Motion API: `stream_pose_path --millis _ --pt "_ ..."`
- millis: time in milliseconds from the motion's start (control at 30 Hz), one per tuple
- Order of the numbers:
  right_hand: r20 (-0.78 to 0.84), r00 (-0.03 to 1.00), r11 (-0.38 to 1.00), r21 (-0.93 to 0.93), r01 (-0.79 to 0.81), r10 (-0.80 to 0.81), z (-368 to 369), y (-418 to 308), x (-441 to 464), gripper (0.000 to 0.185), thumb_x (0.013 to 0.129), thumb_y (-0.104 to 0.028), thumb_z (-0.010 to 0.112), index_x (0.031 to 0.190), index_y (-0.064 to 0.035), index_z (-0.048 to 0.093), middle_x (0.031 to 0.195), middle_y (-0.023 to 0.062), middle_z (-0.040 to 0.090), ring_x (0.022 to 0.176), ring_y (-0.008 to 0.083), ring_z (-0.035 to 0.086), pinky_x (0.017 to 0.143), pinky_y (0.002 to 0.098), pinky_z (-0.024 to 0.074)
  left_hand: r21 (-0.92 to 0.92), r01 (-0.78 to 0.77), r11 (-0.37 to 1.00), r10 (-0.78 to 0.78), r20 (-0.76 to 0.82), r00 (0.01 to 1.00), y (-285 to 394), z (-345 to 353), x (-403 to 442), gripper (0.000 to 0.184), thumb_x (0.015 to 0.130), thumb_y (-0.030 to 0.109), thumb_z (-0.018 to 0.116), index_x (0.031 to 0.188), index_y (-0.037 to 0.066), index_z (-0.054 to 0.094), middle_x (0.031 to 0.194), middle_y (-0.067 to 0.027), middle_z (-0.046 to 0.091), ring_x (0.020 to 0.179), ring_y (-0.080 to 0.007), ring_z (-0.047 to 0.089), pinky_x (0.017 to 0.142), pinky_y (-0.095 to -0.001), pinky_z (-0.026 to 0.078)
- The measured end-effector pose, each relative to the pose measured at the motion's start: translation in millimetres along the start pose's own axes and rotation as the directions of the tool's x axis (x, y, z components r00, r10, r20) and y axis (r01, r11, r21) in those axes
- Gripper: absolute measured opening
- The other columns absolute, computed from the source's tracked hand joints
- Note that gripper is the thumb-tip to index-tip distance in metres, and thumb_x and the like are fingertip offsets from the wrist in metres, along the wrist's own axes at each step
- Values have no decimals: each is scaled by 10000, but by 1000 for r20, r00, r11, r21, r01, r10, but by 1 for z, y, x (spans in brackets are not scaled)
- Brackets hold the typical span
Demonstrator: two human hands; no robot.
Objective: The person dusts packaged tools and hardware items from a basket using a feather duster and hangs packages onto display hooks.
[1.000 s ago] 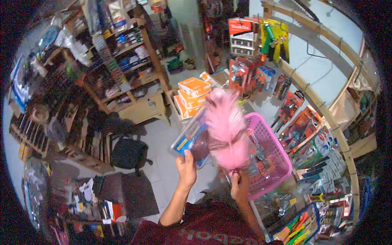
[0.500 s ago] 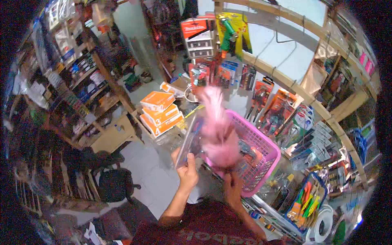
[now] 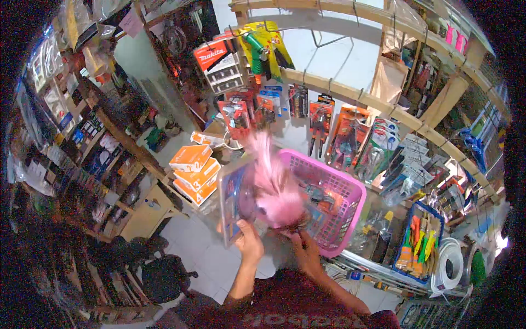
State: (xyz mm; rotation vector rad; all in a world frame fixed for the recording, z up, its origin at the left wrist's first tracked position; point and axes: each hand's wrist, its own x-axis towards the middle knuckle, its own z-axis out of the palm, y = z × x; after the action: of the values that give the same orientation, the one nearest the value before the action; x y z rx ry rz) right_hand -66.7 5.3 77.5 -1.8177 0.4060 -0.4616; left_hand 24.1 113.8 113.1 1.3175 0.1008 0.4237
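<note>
In my left hand (image 3: 249,241) is a flat, see-through plastic case (image 3: 226,189) with something blue inside, held tilted on edge with the thumb on its near side. My right hand (image 3: 304,249) is closed around the lower end of a pink feather duster (image 3: 278,197); its fluffy head is blurred and lies against or just in front of the case. Behind the duster stands a pink plastic basket (image 3: 357,211) holding several packaged items, partly hidden by the duster.
Stacked orange and white boxes (image 3: 194,164) stand left of the basket. Packaged tools (image 3: 319,123) hang from a wooden rack (image 3: 329,85) behind it. On the right are a blue-rimmed tray (image 3: 440,219) of bright-handled brushes and a white coil (image 3: 449,266). Crowded shelves (image 3: 120,164) line the left.
The view has shifted, so the rack and basket appear further left. The duster's head has swung left over the case, and the case is turned more face-on. Both hands keep their hold.
</note>
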Motion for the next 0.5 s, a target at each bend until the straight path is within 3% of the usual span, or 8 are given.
stream_pose_path --millis 100,200,267,300,367,400,500 --pt "94 988 992 -28 126 -123 -11 7 -6 354 907 -342 477 976 -4 554 667 73 503 621 155 459 553 320 373 -70 -94 993 88 -87 992 -21 0 4 456 903 502 458 704 92 480 626 32 479 508 -79 362 441 -264 273" --pt "118 988 982 147 -118 101 -10 -1 2 341 905 -335 487 960 -4 552 672 64 499 626 146 451 543 312 365 -56 -196 979 190 -101 977 -26 4 5 419 915 457 465 754 73 509 662 30 507 520 -90 380 465 -283 314" --pt "86 996 989 145 -16 4 -15 9 2 330 908 -326 488 956 -5 549 669 51 491 619 137 439 537 299 361 13 -245 969 246 -54 968 -25 4 3 383 925 411 477 721 86 477 619 46 470 506 -89 369 477 -290 329" --pt "97 995 991 135 21 -34 -16 22 -1 320 907 -318 491 951 -6 550 670 48 488 617 134 434 536 296 359 173 -242 955 246 -5 969 -26 -5 -2 380 926 400 479 706 91 456 599 53 449 498 -91 364 476 -293 332" --pt "140 985 990 110 89 -104 -18 58 -7 295 904 -298 500 935 -10 553 674 44 484 614 129 426 535 292 357 226 -141 964 144 2 990 -29 -11 -12 392 933 380 472 677 90 411 564 63 405 477 -103 356 477 -311 342" --pt "174 975 988 94 125 -140 -21 70 -7 280 901 -287 506 926 -12 556 676 43 484 613 128 423 535 292 357 107 -48 993 52 -34 998 -34 -6 -13 404 938 370 462 664 84 386 548 67 384 464 -114 352 477 -326 350" --pt "133 983 974 169 -150 128 -35 19 4 252 891 -256 503 889 -11 566 690 81 514 599 180 462 537 327 369 9 -46 999 46 26 999 -22 10 -21 389 945 334 454 669 64 410 571 62 392 481 -114 370 488 -330 363"
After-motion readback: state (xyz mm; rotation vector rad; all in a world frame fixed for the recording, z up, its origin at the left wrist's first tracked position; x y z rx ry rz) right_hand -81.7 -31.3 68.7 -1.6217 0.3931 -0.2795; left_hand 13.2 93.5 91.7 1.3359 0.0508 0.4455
